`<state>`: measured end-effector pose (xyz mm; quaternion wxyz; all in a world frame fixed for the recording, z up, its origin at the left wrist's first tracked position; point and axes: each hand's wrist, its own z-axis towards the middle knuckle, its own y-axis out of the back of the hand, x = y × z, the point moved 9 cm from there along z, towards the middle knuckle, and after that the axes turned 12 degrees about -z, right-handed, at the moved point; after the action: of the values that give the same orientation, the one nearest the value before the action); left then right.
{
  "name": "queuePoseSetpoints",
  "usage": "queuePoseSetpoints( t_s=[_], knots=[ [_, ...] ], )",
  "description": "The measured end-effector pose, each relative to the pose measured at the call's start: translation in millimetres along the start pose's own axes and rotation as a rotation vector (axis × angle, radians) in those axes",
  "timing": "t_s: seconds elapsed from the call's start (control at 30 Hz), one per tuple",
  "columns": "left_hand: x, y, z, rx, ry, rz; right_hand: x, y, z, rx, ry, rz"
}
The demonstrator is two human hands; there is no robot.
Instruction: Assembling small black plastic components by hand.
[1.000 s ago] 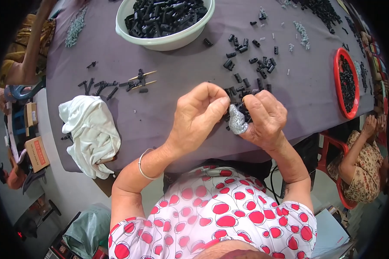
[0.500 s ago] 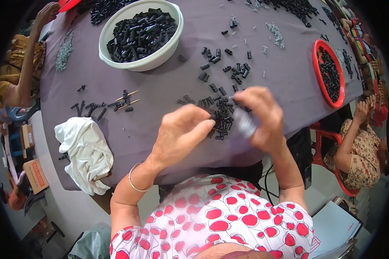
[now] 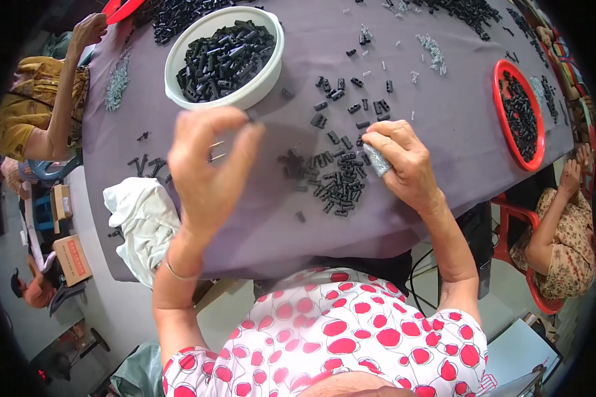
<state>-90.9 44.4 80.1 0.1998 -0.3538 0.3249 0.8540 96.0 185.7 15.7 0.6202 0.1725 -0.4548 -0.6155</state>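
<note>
My left hand (image 3: 208, 169), smeared by motion, is over the left middle of the table, below the white bowl (image 3: 266, 86) heaped with black plastic parts. Its thumb and forefinger are pinched around a small dark part, too blurred to make out clearly. At the right edge of a pile of small black plastic parts (image 3: 341, 192), my right hand (image 3: 410, 165) is closed around a silvery-grey wrapped piece (image 3: 377, 159). Its thumb and fingertips meet near a black part. More black parts (image 3: 338, 94) lie scattered just beyond the pile.
A white cloth (image 3: 142, 218) drapes over the table's left edge. Small metal springs (image 3: 434, 54) lie in patches. At the right stands a red tray (image 3: 532, 164) of black parts. Other people sit to the left and right, one person's hand (image 3: 89, 30) near a red dish (image 3: 120, 9).
My left hand has swung left from the pile to below the bowl. My right hand has slowed at the pile's edge, still holding the silvery piece. The whole view has shifted slightly.
</note>
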Motion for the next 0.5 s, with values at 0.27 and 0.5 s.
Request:
queuePoseSetpoints(
  t_s=[0.27, 0.5],
  knots=[
    [36, 4, 63, 0.044, -0.2, 0.425, -30, 30, -8, -0.094, -0.167, -0.065],
    [0, -2, 17, 0.122, -0.115, 0.217, -63, 48, -26, -0.098, -0.409, -0.08]
  ],
)
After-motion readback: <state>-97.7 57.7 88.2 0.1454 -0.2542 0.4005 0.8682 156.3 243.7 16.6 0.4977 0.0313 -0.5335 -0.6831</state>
